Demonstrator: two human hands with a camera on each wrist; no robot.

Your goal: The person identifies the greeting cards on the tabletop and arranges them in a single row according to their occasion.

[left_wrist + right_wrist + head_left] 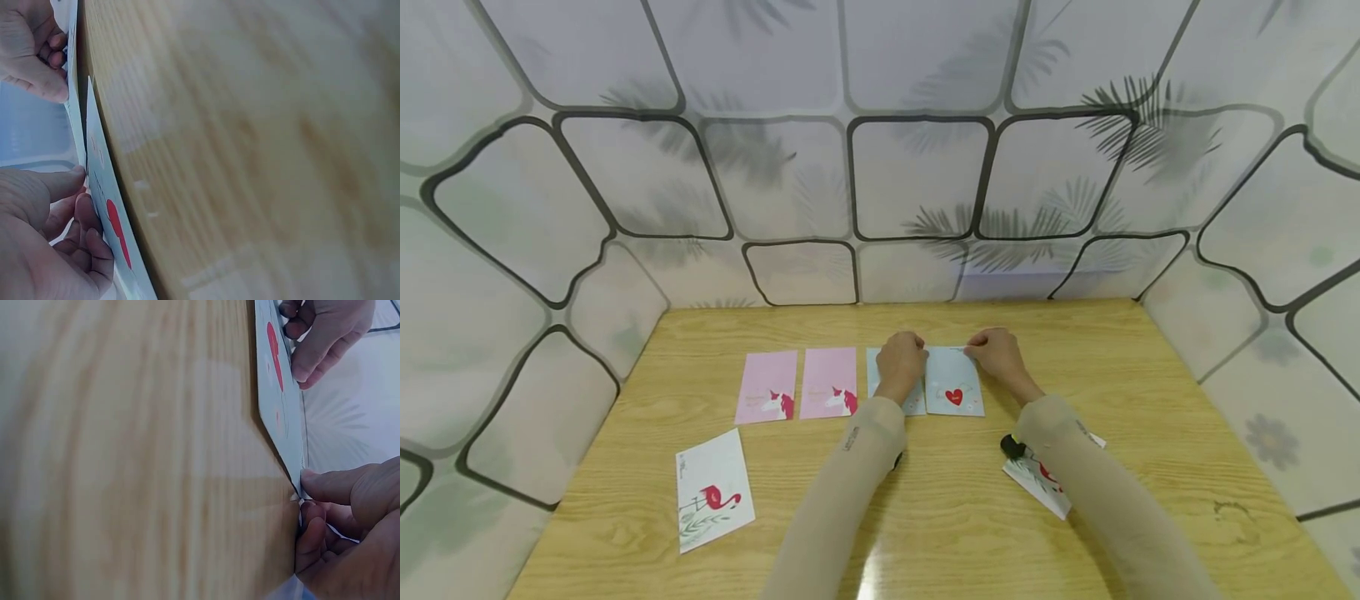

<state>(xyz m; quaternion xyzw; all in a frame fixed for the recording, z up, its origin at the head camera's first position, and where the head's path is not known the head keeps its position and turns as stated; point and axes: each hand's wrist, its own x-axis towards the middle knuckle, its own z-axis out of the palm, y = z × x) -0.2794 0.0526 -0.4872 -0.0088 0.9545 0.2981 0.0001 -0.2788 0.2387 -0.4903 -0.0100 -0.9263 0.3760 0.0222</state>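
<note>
Two light blue cards, each with a red heart, lie side by side on the table. My left hand (902,363) covers much of the left heart card (915,405). Its thumb and fingers pinch at the top edge where both cards meet, on the upper left corner of the right heart card (953,379). With thumb and forefinger, my right hand (997,357) pinches that card's upper right corner. Both hands also show in the right wrist view, the right hand (350,519) below and the left hand (328,334) above, along the card's far edge.
Left of the heart cards lie two pink unicorn cards (766,387). A white flamingo card (713,490) rests at the front left. Another flamingo card (1037,483) is partly hidden under the right forearm. Patterned fabric walls (917,179) enclose the wooden table (1150,400).
</note>
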